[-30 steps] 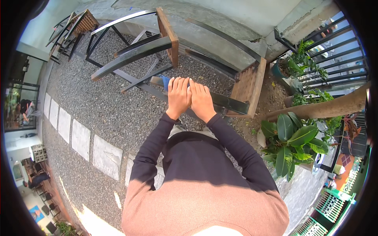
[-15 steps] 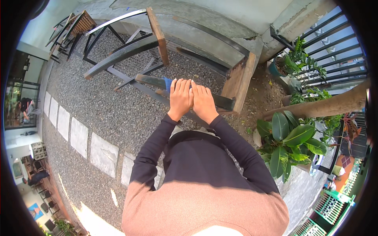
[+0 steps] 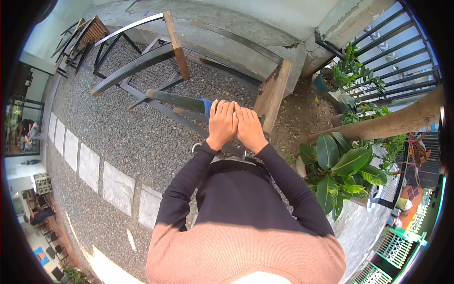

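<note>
A blue cloth is pressed around a dark-painted beam of an overturned wooden furniture frame. My left hand and my right hand lie side by side over the cloth and beam, fingers together and curved across the top, gripping them. Much of the cloth is hidden under my fingers. The beam runs toward a brown wooden end panel on the right.
More overturned frames stand on gravel along the wall. Stepping slabs run at left. Potted plants, a tree trunk and black railings are at right. Other people are at far left.
My hands and the blue cloth have slid rightward along the beam, exposing more of its left end. The frames and surroundings have shifted leftward in the view.
</note>
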The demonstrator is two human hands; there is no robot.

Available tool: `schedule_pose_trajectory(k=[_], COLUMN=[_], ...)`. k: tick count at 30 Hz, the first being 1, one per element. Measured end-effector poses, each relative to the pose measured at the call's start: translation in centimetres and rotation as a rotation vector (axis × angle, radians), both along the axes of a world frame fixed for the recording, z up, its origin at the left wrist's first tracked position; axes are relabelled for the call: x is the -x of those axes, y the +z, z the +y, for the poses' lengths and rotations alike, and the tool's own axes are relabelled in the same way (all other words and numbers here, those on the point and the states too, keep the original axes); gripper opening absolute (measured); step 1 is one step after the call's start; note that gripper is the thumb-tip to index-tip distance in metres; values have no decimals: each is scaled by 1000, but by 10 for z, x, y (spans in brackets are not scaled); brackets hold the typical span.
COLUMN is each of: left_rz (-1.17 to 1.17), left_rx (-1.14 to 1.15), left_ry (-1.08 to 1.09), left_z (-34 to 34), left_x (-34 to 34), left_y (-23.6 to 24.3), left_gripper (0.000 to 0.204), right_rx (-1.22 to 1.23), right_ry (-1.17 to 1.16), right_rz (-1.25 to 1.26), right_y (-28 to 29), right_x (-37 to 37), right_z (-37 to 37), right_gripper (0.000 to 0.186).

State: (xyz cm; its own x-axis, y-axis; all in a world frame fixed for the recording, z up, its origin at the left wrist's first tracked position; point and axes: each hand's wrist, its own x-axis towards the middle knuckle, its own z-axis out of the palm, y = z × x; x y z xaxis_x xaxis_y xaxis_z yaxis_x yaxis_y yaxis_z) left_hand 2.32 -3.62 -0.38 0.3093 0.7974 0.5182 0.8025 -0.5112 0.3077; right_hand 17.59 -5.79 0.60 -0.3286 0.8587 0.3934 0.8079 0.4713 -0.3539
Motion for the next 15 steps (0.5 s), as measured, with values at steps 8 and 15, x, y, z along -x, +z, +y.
schedule_pose_trajectory(k=[8,15], left_rz=[9,0], left_rx=[20,3], left_ry=[-54,-51], left_z=[-8,-11], left_x=[-36,-46], left_y=[1,0], left_gripper=[42,43], right_rx=[12,-6], right_ry=[8,50], right_rz=[-3,46], right_y=[1,1], right_x=[-39,-49], right_z=[-13,-13], right_gripper=[47,48])
